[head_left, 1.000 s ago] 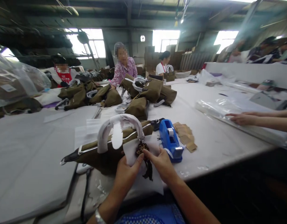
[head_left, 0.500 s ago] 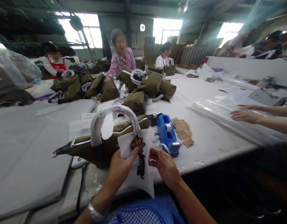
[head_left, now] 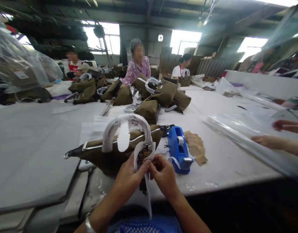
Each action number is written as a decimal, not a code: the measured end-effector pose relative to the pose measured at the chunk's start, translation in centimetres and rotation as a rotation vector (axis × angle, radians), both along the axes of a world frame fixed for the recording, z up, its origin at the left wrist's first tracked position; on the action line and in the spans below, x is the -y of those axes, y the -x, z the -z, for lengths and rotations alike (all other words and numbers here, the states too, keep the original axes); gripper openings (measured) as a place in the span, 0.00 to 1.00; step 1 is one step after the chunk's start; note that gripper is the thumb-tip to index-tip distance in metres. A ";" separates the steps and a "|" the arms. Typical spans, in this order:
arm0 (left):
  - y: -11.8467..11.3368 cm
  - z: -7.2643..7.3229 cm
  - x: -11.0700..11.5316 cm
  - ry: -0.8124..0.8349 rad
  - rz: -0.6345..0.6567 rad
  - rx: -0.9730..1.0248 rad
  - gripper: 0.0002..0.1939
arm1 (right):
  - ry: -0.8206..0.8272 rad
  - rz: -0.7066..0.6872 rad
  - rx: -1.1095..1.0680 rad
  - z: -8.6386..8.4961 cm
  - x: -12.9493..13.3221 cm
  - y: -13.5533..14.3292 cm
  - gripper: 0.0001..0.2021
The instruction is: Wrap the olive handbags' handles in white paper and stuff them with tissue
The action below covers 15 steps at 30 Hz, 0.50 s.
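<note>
An olive handbag [head_left: 124, 139] with a zip and wrapped handles [head_left: 109, 134] lies in front of me. From a handle's base hangs a leopard-print charm [head_left: 144, 154] with a dark tassel [head_left: 142, 186]. A white sheet of wrapping [head_left: 136, 158] curls around both sides of the charm. My left hand [head_left: 129, 171] is closed on charm and sheet, thumb across the front. My right hand [head_left: 164, 174] pinches the sheet's right edge, fingertips touching my left thumb. A blue tape dispenser [head_left: 176, 145] stands just right of the bag, a strip of tape [head_left: 175, 161] hanging from it.
Brown paper tags [head_left: 196, 149] lie beyond the dispenser. Several olive bags [head_left: 165, 92] are piled farther back, with co-workers behind them. At right, a co-worker's hands [head_left: 267, 142] are over clear plastic sheeting [head_left: 236, 139]. A cable [head_left: 84, 194] runs down the near left edge.
My right hand has moved left and taken the sheet's edge. The sheet, flat behind the charm before, is now folded around it. The whole view has shifted slightly.
</note>
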<state>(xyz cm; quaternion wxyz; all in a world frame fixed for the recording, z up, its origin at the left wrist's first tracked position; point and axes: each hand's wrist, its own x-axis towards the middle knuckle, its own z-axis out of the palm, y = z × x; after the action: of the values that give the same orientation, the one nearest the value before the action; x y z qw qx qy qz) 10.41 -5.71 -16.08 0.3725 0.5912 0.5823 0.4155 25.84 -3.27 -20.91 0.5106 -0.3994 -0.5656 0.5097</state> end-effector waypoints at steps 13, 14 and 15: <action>0.8 -1.0 0.4 -0.173 -0.030 -0.352 0.22 | 0.018 -0.025 0.083 -1.5 -1.3 0.4 0.18; 0.9 -1.0 0.5 -0.209 -0.099 -0.413 0.21 | -0.010 0.019 0.104 -1.4 -1.1 0.8 0.18; 0.9 -1.0 0.6 -0.246 -0.175 -0.464 0.20 | -0.037 0.063 0.126 -1.3 -0.8 1.2 0.18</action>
<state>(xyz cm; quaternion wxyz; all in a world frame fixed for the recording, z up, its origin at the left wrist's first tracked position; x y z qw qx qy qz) 9.47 -6.28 -15.06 0.1173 0.6589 0.6459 0.3673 24.69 -2.42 -19.66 0.4973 -0.4388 -0.5929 0.4568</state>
